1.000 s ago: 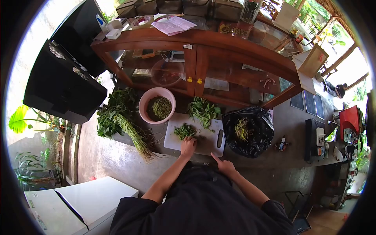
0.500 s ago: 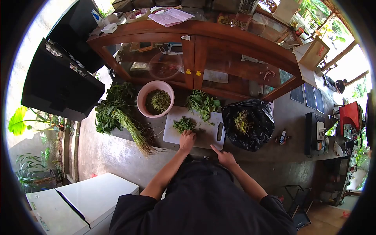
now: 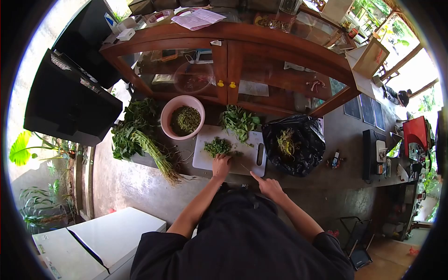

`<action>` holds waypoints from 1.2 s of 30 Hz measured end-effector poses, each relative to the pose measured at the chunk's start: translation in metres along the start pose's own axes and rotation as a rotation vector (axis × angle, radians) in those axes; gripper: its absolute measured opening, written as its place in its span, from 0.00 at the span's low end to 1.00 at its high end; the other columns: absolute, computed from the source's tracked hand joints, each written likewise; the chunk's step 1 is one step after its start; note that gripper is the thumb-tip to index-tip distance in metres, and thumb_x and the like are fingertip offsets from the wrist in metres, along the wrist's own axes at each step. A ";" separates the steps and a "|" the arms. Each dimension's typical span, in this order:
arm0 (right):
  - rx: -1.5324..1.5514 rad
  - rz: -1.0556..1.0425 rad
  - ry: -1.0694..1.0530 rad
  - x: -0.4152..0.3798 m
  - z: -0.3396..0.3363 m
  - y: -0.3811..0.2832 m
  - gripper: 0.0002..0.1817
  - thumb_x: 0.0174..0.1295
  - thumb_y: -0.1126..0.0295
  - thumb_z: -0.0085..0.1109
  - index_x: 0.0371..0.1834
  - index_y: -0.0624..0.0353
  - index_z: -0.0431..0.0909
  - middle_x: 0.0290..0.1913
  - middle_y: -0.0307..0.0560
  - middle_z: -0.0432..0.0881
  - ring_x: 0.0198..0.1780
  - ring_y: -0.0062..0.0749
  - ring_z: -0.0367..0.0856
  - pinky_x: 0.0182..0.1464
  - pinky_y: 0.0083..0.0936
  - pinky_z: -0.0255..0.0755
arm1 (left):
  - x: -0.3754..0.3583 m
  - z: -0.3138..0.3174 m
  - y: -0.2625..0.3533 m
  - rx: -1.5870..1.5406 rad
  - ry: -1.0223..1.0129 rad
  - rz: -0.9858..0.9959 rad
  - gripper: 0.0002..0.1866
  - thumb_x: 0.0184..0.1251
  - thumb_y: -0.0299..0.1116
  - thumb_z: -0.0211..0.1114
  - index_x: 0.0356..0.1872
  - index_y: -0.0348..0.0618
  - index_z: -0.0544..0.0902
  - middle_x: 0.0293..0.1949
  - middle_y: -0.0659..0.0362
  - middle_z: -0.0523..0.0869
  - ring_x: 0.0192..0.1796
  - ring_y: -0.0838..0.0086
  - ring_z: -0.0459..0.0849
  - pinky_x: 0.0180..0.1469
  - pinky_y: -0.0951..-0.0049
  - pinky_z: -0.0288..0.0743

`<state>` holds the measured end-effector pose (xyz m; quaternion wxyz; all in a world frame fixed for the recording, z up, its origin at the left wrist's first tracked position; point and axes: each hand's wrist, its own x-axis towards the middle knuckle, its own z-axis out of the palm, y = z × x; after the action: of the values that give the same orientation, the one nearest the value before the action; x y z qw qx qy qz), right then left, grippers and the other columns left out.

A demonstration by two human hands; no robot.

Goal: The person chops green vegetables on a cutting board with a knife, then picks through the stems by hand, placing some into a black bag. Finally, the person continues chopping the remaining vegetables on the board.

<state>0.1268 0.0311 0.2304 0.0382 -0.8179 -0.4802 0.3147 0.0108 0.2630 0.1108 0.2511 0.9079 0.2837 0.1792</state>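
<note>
while hands (image 3: 221, 166) are at board (image 3: 202, 157) | pink bowl (image 3: 164, 120) left | bag (image 3: 308, 156) right

My right hand (image 3: 270, 187) hid the near end of the thin blade (image 3: 245, 168) at its ten o'clock; my left hand (image 3: 221, 165) showed too small for finger detail.

Hands (image 3: 221, 166) on white cutting board (image 3: 201, 148), chopped greens (image 3: 217, 146), pink bowl (image 3: 164, 122)

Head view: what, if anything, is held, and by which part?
Right hand: apparently a thin knife, handle end hidden in the grip. Left hand: at chopped greens, hold unclear.
</note>
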 end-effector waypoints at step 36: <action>0.028 -0.051 0.089 0.009 0.018 0.014 0.47 0.59 0.71 0.51 0.81 0.19 0.46 0.29 0.61 0.84 0.31 0.62 0.84 0.39 0.57 0.79 | 0.000 -0.006 0.006 -0.009 0.020 0.028 0.07 0.57 0.30 0.68 0.36 0.45 0.90 0.38 0.57 0.87 0.46 0.58 0.81 0.52 0.61 0.77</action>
<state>0.1307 0.0260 0.2064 0.0789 -0.8180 -0.4942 0.2835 0.0108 0.2611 0.1196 0.2499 0.9089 0.2725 0.1930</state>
